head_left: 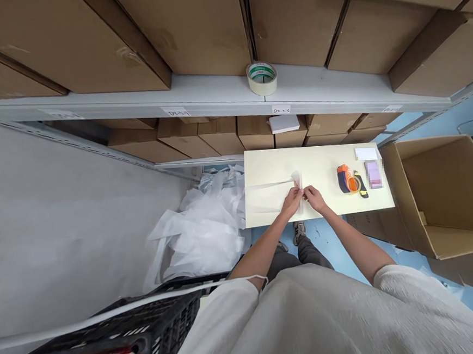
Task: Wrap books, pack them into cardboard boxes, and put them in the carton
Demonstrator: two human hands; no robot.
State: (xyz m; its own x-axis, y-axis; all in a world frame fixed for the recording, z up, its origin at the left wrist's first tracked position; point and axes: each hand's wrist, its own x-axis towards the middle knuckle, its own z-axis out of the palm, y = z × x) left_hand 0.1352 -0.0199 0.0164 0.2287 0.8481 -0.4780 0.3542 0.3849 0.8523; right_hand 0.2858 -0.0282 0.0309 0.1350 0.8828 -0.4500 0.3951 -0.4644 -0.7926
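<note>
My left hand [291, 201] and my right hand [313, 198] meet over the middle of a pale yellow board [321, 165]. Both have their fingers pinched on a thin, whitish translucent sheet [268, 197], which lies flat to the left and stands up a little at the fingertips. To the right on the board are an orange and dark tape dispenser [346, 179], a black and yellow tool [360, 184], a white card [365, 153] and a purple packet [373, 174].
Cardboard boxes [204, 27] fill the shelf [222, 93] ahead, with a tape roll [262, 78] on its edge. White plastic wrapping [203, 228] lies left of the board. An open carton [446, 193] stands right; a black crate [162, 324] is at lower left.
</note>
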